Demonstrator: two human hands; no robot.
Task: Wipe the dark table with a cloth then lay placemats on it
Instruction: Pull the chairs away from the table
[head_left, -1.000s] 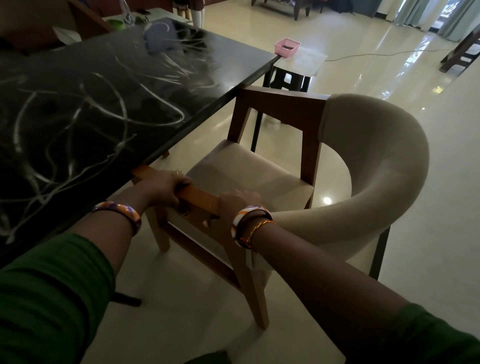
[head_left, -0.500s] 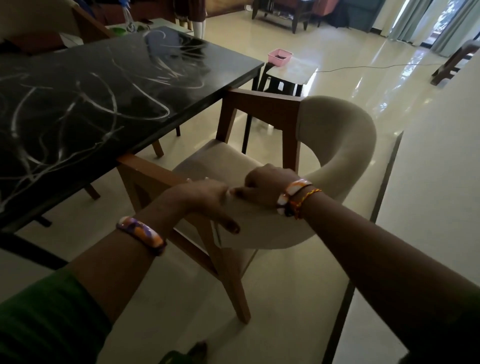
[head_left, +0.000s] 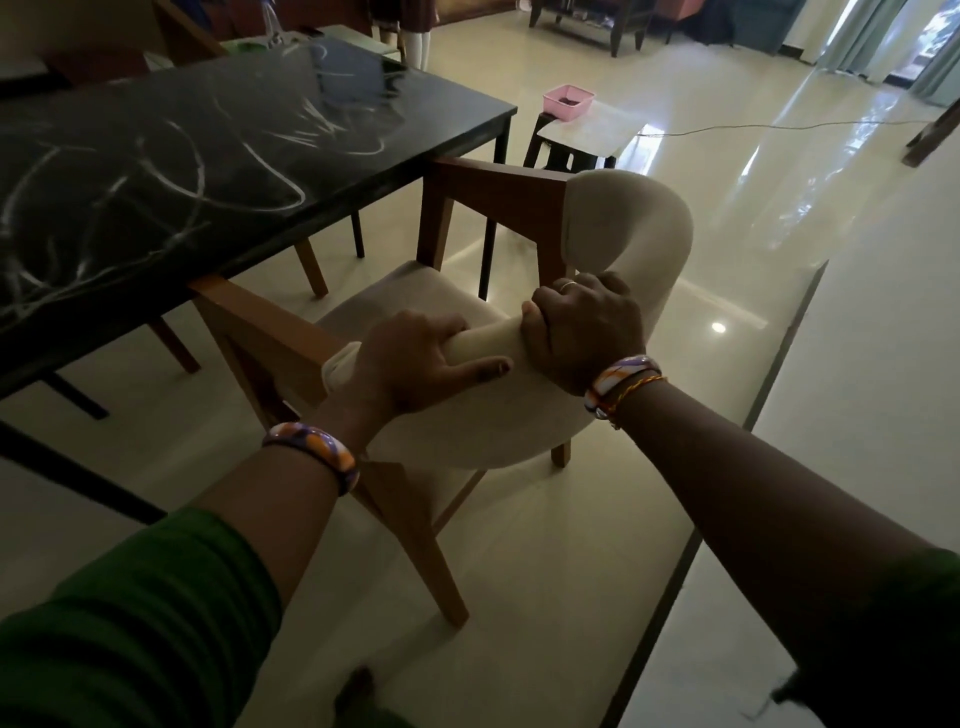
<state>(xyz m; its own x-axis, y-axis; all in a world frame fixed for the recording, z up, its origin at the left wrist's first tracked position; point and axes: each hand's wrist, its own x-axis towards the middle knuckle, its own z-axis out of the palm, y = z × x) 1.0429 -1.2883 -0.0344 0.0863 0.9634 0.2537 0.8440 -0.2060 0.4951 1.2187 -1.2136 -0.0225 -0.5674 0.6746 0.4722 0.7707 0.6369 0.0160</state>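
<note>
Left hand (head_left: 415, 358): fingers curled over the top of the padded backrest (head_left: 519, 415), thumb stretched along its near face; it grips the backrest. A multicoloured bangle (head_left: 311, 452) sits on the wrist, with a green sleeve (head_left: 135, 613) behind it.

Right hand (head_left: 587, 332): just beside the left hand, on the same backrest, fingers wrapped over the top edge in a full grip. A ring shows on one finger; a matching bangle and an orange thread sit on the wrist.

Chair (head_left: 395, 291): wooden frame, cream cushioned seat and curved cream backrest. It stands directly ahead of both hands, its near wooden arm touching or tucked just under the edge of the worktop; which of the two cannot be told.

Dark worktop (head_left: 208, 156): glossy black with pale swirling streaks, ahead of and to the left of the left hand.

Small stool (head_left: 587, 132): beyond the chair, well ahead of the right hand, with a pink tray (head_left: 568, 101) on its top.

Floor (head_left: 779, 182): polished pale tile, with a thin cable lying across it far beyond the right hand.
</note>
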